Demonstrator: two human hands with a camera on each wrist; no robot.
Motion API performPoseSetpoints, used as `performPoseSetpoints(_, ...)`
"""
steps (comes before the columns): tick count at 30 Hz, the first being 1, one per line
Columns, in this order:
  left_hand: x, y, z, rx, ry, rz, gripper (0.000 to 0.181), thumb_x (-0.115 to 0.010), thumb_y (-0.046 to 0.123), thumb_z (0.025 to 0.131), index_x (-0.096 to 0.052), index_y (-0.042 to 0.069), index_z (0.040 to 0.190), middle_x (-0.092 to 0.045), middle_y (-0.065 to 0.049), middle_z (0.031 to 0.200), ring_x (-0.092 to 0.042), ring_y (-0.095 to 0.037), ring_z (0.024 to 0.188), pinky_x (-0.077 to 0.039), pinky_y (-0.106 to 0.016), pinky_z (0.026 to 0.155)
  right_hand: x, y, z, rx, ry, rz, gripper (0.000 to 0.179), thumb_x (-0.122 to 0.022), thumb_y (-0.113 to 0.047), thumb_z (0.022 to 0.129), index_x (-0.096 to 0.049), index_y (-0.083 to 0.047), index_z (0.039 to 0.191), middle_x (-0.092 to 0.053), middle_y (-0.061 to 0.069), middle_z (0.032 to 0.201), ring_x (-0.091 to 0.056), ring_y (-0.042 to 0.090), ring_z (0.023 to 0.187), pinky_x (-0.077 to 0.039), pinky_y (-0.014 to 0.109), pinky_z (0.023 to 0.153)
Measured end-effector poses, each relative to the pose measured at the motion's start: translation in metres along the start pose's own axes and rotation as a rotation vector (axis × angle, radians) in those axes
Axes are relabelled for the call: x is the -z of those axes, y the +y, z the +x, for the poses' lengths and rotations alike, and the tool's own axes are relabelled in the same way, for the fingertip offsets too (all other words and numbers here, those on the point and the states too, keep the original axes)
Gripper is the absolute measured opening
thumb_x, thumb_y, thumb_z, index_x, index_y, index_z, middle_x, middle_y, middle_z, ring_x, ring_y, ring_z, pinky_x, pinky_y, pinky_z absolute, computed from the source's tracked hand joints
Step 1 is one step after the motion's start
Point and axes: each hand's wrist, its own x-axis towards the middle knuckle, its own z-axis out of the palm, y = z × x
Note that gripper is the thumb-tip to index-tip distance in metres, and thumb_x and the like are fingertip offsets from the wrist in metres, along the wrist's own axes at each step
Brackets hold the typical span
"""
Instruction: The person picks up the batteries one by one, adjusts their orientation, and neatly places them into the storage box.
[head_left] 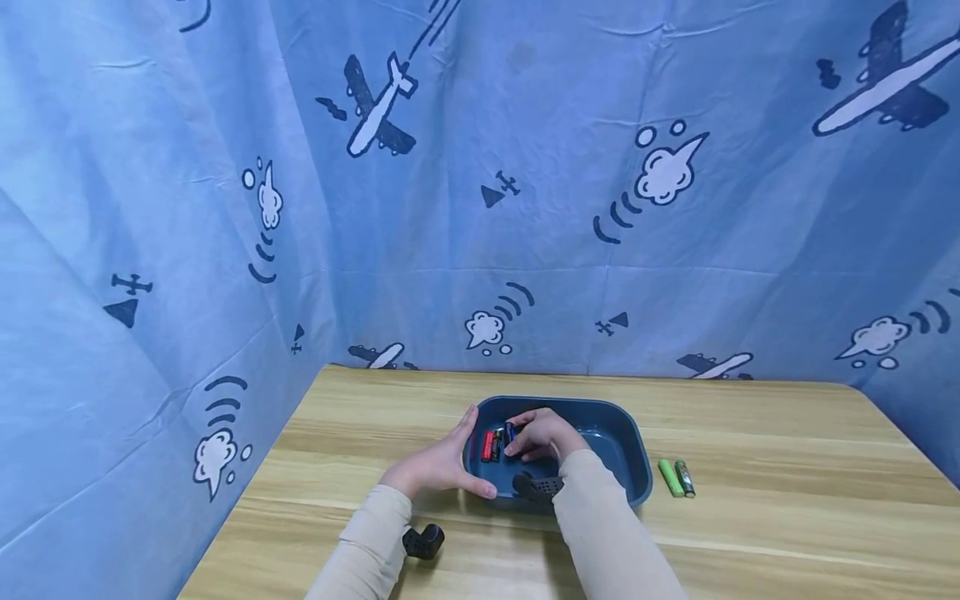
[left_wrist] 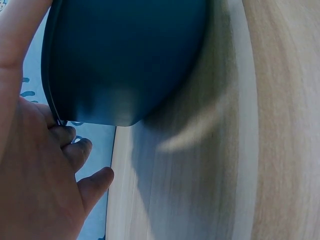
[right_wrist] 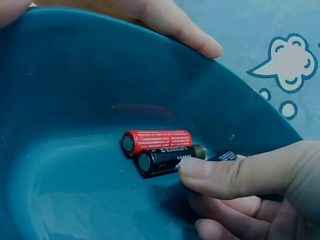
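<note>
A dark blue plastic tub [head_left: 633, 442] sits on the table. My left hand [head_left: 442, 458] spans its left end, fingers straight along the outer wall and thumb at the near rim. In the left wrist view the left hand's [left_wrist: 45, 165] little finger stands off the tub wall [left_wrist: 125, 60]. Inside the tub, my right hand [head_left: 543, 433] pinches a dark blue battery [right_wrist: 226, 156] between thumb and fingers, which hide most of it. Beside it on the tub floor lie a red battery [right_wrist: 160, 141] and a black battery [right_wrist: 162, 161], side by side.
Two green batteries, one plain light green [head_left: 671, 478] and one with a darker label [head_left: 685, 479], lie on the wooden table [head_left: 787, 467] right of the tub. Blue curtains [head_left: 562, 250] printed with planes hang behind and at the sides. Black wrist-camera mounts [head_left: 423, 542] stick out at both wrists.
</note>
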Motion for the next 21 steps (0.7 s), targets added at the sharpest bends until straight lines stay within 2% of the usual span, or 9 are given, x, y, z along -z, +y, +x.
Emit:
performPoseSetpoints(10,-0.0003,0.0008,-0.0012,0.011,0.003,0.000,0.123,-0.080,0.044,0.068,0.007,0.014,0.149,0.006,-0.004,0.155,-0.009,-0.025,0.139,-0.019,-0.045,0.109,-0.0007,0.0023,-0.0018,0.027,0.003,-0.110,0.038,-0.081,0.000,0.066,-0.068,-0.004,0.102,-0.063,0.010,0.090,-0.059,0.023,0.073,-0.054,0.036,0.069)
performPoseSetpoints(16,-0.0010,0.0000,-0.0004,0.008,-0.003,-0.002,0.123,-0.080,0.043,0.068,0.007,0.013,0.149,0.006,-0.005,0.155,-0.009,-0.026,0.139,-0.019,-0.045,0.109,-0.0025,0.0040,-0.0022,0.050,0.013,-0.126,0.026,-0.079,0.001,0.069,-0.071,-0.003,0.093,-0.068,0.008,0.077,-0.063,0.020,0.067,-0.053,0.039,0.070)
performPoseSetpoints(21,-0.0010,-0.0002,0.0004,0.010,0.004,-0.006,0.122,-0.080,0.044,0.068,0.007,0.015,0.149,0.006,-0.005,0.155,-0.009,-0.025,0.139,-0.019,-0.044,0.109,-0.0033,0.0021,-0.0039,0.059,0.032,-0.123,0.019,-0.076,0.000,0.072,-0.072,-0.004,0.090,-0.068,0.006,0.073,-0.064,0.019,0.064,-0.053,0.038,0.068)
